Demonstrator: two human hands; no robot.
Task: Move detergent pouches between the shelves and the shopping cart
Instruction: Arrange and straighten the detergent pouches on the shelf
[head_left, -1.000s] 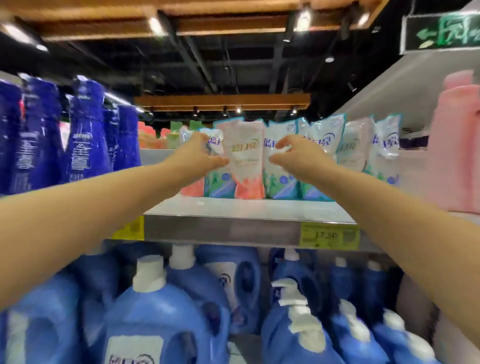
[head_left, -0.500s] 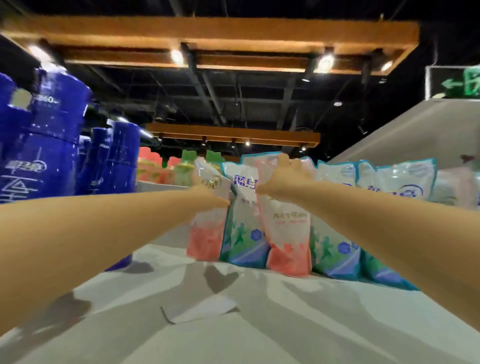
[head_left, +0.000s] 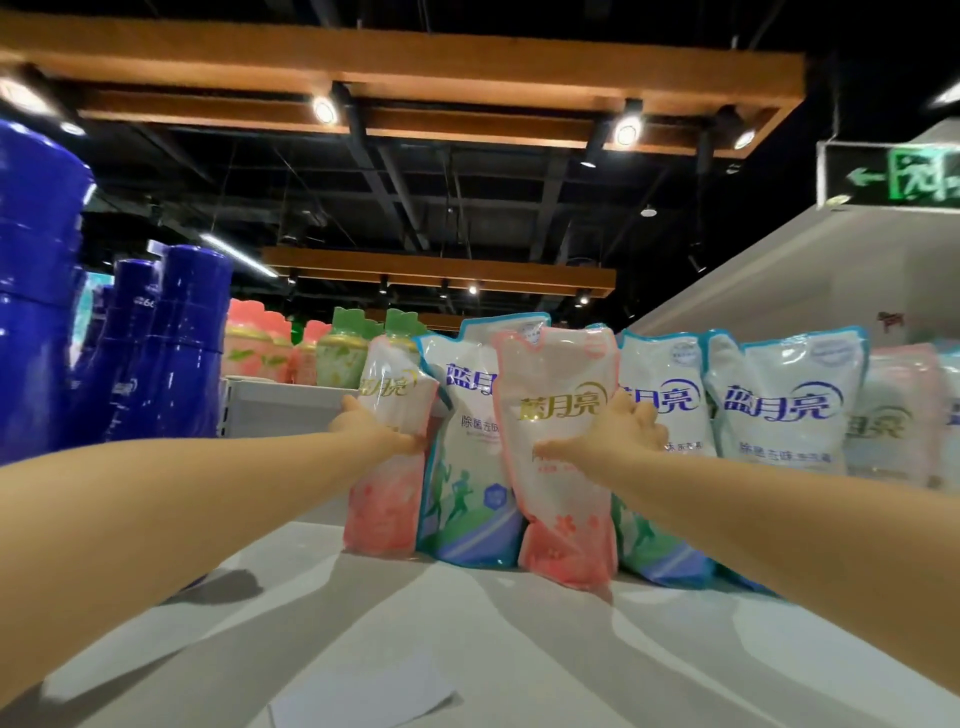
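Reference item: the green pouch (head_left: 470, 467), which stands upright on the grey shelf (head_left: 519, 649) in a row of detergent pouches.

1. Left hand (head_left: 375, 430): closed around the left pink pouch (head_left: 387, 499), gripping it at mid-height. This pouch stands touching the left side of the green pouch, with its base on the shelf.
2. Right hand (head_left: 615, 431): closed around the right pink pouch (head_left: 558, 415). The thumb lies across the front face and the fingers (head_left: 647, 421) wrap behind the right edge. This pouch is just right of the green pouch and in front of it, overlapping its right edge. It leans, with its top tilted left. It cannot be told whether its base touches the shelf.
3. Pouch row: further right of the green pouch, more blue-trimmed pouches (head_left: 779, 405) stand side by side, partly hidden by the right forearm. A pale pink pouch (head_left: 893, 421) follows them.
4. Other stock: well left of the green pouch stand dark blue bottles (head_left: 171, 343). Behind it and to the left are pink bottles (head_left: 257, 345) and green bottles (head_left: 345, 353).
5. A white paper slip (head_left: 363, 696) lies flat on the shelf, well in front of the green pouch.
6. An illuminated exit sign (head_left: 893, 176) hangs high up, to the right of the green pouch.
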